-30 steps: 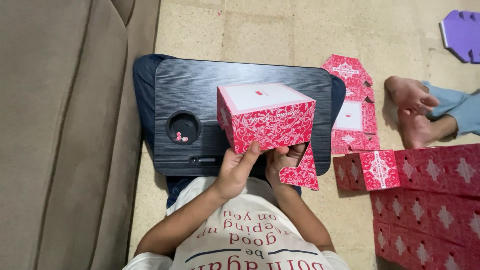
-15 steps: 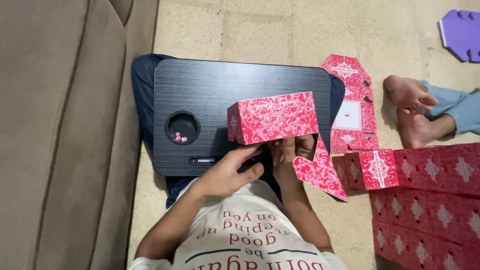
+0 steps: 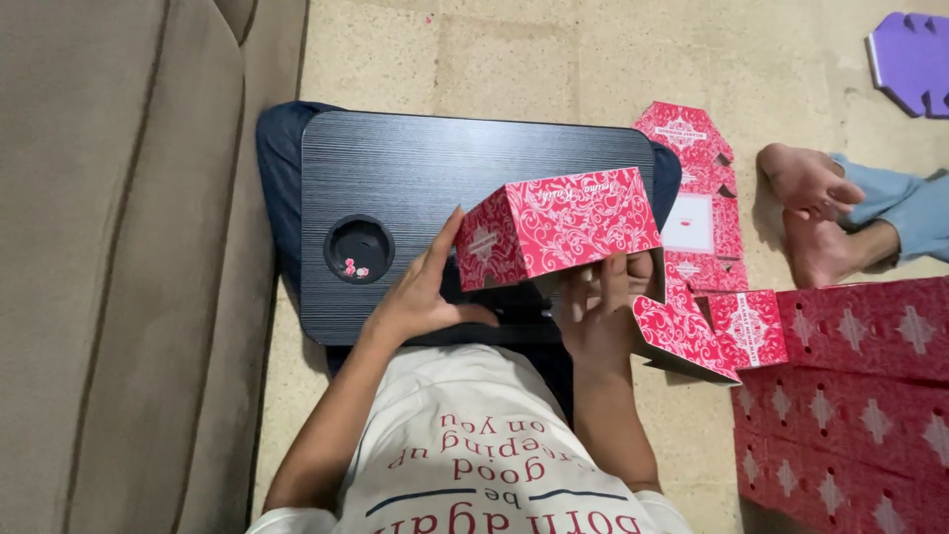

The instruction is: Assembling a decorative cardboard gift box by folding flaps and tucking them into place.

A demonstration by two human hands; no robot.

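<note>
We have the box up off the surface, lying on its side between both hands, and we judge the step in hand to be the folding of its near end. Our left hand presses flat against the box's left end panel, fingers spread, so its grip is wide and steadying, not closed. Our right hand comes up from beneath, fingers hooked on the lower right edge, with a loose flap hanging just right of that grip (not yet tucked in). The next move calls, we think, for the left hand to hold the box square while the right swings that flap up and seats it without creasing the card. Farther right of the right grip lie flat blanks on the floor, a red stack, and another person's bare feet.
</note>
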